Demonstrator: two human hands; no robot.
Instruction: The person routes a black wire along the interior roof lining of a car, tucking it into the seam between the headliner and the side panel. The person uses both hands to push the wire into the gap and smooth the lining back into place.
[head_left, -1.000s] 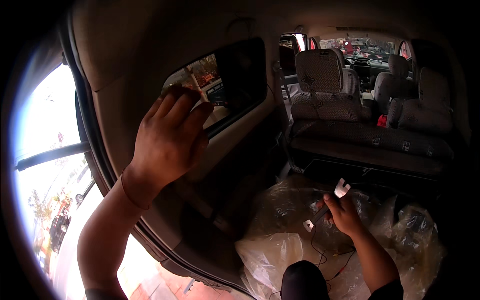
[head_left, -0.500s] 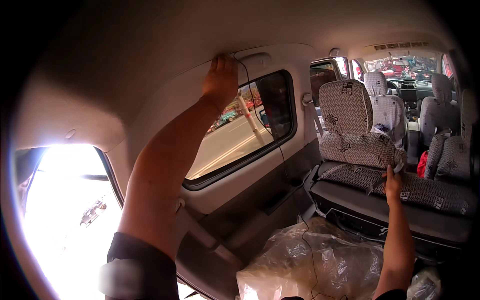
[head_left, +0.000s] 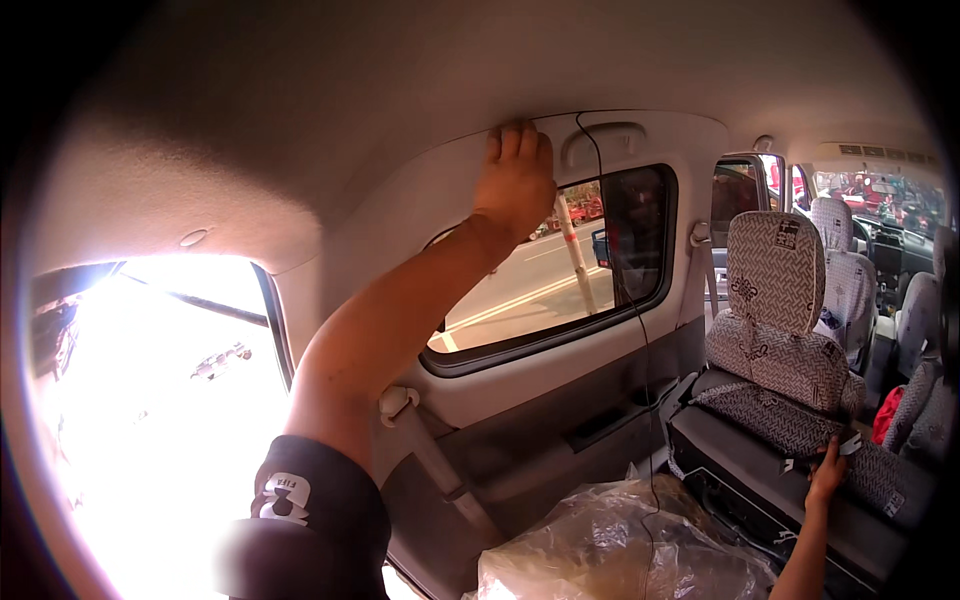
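Note:
My left hand (head_left: 517, 180) is raised to the top of the side wall, above the window. Its fingers reach up against the seam between the headliner (head_left: 400, 70) and the pale trim panel (head_left: 690, 140); I see nothing held in it, though the fingertips are partly hidden. To its right, a thin black cable (head_left: 603, 180) comes out of the seam and hangs past the window down to clear plastic sheeting (head_left: 570, 540). My right hand (head_left: 828, 475), low on the right over the patterned seat, is closed around a small flat dark tool (head_left: 848, 441) with a shiny part.
A side window (head_left: 530, 270) shows a road outside. The bright rear opening (head_left: 160, 400) is at left. A seat belt (head_left: 435, 460) runs down the side wall. A grab handle (head_left: 605, 145) sits above the window. Patterned seats (head_left: 775, 270) stand at right, with a red item (head_left: 887, 415) beyond.
My view has turned to the left, so the window and seats sit farther right. My left hand still touches the upper seam; my right hand, still gripping the dark tool, appears lower in view.

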